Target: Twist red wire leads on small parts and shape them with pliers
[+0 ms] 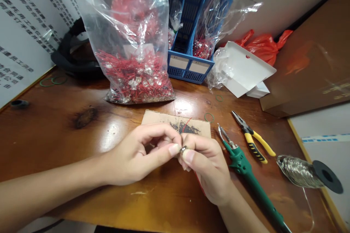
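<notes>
My left hand (142, 154) and my right hand (207, 165) meet above a scorched piece of cardboard (160, 118) on the wooden table (54, 134). Both pinch one small metal part (183, 149) between thumb and fingertips. A thin red wire (186, 123) runs up from the part over the cardboard. A second stretch of red wire (199, 182) shows below my right palm.
A clear bag of red-wired parts (136, 76) stands behind the cardboard, blue file trays (191, 43) beside it. To the right lie a green soldering iron (246, 174), yellow-handled pliers (254, 140), a solder spool (308, 173), a white box (243, 69) and a brown carton (308, 62).
</notes>
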### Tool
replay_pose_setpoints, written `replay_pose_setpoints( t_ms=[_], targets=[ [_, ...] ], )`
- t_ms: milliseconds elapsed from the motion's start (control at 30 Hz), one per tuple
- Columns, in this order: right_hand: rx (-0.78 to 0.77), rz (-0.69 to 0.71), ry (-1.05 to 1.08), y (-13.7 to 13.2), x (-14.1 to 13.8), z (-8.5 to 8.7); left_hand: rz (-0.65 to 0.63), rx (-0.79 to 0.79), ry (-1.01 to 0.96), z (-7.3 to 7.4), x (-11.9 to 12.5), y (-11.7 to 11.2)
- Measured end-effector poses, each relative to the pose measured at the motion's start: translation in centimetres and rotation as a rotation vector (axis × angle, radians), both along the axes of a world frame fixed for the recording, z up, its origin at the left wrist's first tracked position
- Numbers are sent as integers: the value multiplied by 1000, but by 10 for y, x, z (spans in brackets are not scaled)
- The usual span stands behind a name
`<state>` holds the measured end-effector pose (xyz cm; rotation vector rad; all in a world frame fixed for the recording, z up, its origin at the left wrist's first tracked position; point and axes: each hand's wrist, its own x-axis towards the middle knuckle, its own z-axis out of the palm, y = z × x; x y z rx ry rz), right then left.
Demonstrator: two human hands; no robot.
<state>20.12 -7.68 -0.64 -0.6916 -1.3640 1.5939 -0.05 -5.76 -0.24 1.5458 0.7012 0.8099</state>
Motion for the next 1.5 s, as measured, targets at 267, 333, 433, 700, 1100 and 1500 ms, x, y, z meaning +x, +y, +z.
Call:
replay_pose_setpoints(
  t_ms=[267,333,433,700,1100,1500],
  targets=[
    [43,-63,0,-1,1,1,-9,-22,-13,7,2,0],
    [49,-70,-4,-1,1,1,-15,-32,-19,8,2,0],
    [49,-60,-13,-1,1,1,-25,-37,-23,8,2,0],
    [39,-48,-24,-1,1,1,-46,-64,-9,9,2,-1],
    [26,-59,-21,-1,1,2,-47,-68,-16,8,2,-2],
    [29,-68,-26,-1,1,1,-50,-66,-19,6,2,-3]
  ],
)
